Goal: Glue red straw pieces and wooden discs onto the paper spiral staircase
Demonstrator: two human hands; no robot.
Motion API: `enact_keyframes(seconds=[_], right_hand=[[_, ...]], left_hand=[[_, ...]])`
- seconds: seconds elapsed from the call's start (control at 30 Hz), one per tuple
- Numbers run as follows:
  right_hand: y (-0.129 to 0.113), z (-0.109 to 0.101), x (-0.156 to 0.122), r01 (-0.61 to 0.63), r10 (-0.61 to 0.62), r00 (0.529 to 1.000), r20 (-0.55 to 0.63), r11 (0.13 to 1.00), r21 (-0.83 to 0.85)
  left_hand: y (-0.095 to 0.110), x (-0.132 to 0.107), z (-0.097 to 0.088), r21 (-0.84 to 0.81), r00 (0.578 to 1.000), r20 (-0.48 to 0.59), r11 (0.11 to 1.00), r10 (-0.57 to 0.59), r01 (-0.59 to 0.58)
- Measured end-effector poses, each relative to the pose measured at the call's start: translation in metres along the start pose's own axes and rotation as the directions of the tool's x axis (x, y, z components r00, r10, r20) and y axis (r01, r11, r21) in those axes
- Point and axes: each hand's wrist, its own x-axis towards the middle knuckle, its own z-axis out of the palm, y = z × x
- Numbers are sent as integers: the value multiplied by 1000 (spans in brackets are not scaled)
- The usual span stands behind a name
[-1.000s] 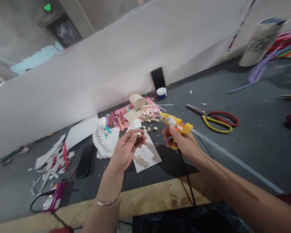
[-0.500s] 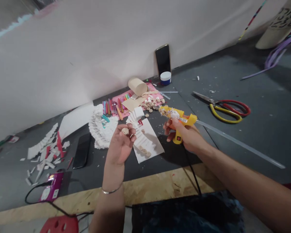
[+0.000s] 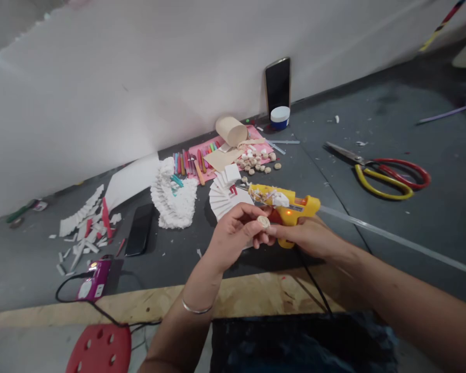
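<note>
A small round beige coil (image 3: 263, 221), like a rolled paper disc, sits pinched in the fingers of my left hand (image 3: 235, 233). My right hand (image 3: 308, 235) is wrapped round a yellow glue gun (image 3: 289, 207), its nozzle pointing left, and its thumb reaches across to the coil. The gun has an orange light lit and glue lumps on its barrel; a long clear glue stick (image 3: 396, 238) runs out of its back. Below and behind the hands lies a fan of white strips (image 3: 220, 194) on a white card, partly hidden.
Several beige coils (image 3: 252, 165) lie beside a cardboard roll (image 3: 232, 131). Scissors (image 3: 380, 168) rest at right. A phone (image 3: 278, 85) leans on the wall behind a jar (image 3: 280, 118); another phone (image 3: 139, 229) lies flat near white scraps (image 3: 86, 233). A cable hangs from the gun.
My left hand has moved right with the coil, up to the glue gun. My right thumb now reaches the coil. The view has shifted, so the table appears further left on the right-hand side.
</note>
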Motion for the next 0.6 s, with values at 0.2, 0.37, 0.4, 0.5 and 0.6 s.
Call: enact_keyframes(seconds=[0.2, 0.37, 0.4, 0.5, 0.6], right_hand=[[2, -8, 14, 112, -93, 945, -313, 993, 44], [4, -41, 28, 350, -279, 664, -694, 936, -42], [5, -48, 29, 365, -300, 612, -732, 928, -75], [8, -58, 30, 323, -335, 574, -747, 931, -170], [7, -52, 27, 254, -345, 650, -677, 938, -235]], left_hand=[[2, 1, -6, -36, 992, -105, 996, 76, -80], [-2, 0, -15, -53, 981, -132, 987, 145, -153], [-3, 0, -17, -53, 980, -138, 987, 144, -152], [-4, -1, -22, -67, 979, -165, 989, 123, -135], [-5, -3, -26, -96, 975, -199, 989, 95, -116]])
